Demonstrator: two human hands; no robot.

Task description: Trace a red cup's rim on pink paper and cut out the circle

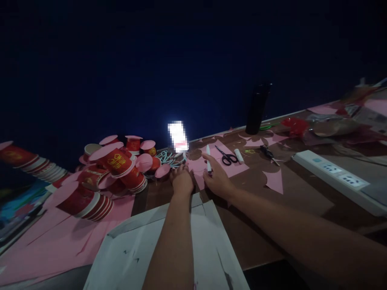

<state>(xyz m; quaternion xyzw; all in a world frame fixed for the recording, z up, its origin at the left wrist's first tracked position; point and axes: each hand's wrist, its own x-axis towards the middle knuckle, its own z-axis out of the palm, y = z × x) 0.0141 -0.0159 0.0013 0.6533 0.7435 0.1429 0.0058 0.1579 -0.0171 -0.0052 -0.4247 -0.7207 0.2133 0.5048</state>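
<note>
My right hand (pixel 219 179) grips a white pen (pixel 208 160) upright between thumb and index finger, above cut pink paper (pixel 238 171). To the left, my left hand (pixel 182 180) rests palm down, fingers apart, by the edge of the pink paper and a pale coiled cable (pixel 169 159). Just beyond my right hand lie black-handled scissors (pixel 229 159) and a white glue stick (pixel 239 156). A lit phone screen (pixel 178 136), very bright, stands behind my left hand.
Red paper cups (pixel 113 161) with pink discs crowd the left side, some stacked and tilted. A white board (pixel 127 245) lies under my left forearm. Right are a power strip (pixel 341 181), keys (pixel 267 154) and a dark bottle (pixel 258 108); paper scraps lie around.
</note>
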